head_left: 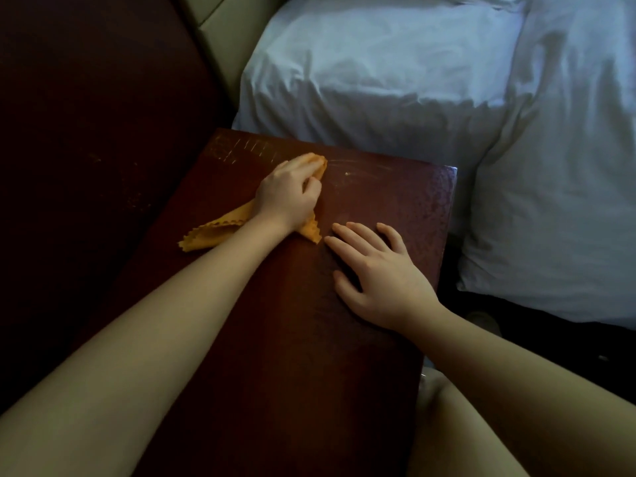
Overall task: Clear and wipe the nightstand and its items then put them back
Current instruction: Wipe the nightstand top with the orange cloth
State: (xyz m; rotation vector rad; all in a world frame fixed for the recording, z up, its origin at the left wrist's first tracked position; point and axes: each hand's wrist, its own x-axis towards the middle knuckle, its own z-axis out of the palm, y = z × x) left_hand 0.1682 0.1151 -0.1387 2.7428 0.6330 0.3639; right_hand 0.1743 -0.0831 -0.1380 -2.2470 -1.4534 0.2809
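The dark red-brown nightstand top [378, 208] fills the middle of the view and carries nothing but a cloth. My left hand [289, 194] grips a yellow cloth [220, 225] with zigzag edges and holds it down on the far left part of the top. The cloth's loose end trails back under my wrist toward the left edge. Faint streaks mark the wood just right of the cloth. My right hand [375, 266] lies flat on the top with its fingers spread, near the right side.
A bed with a white pillow [361, 63] and a white duvet [557, 166] stands directly behind and to the right of the nightstand. A dark panel [86, 132] runs along the left. A beige headboard [213, 39] shows at the back.
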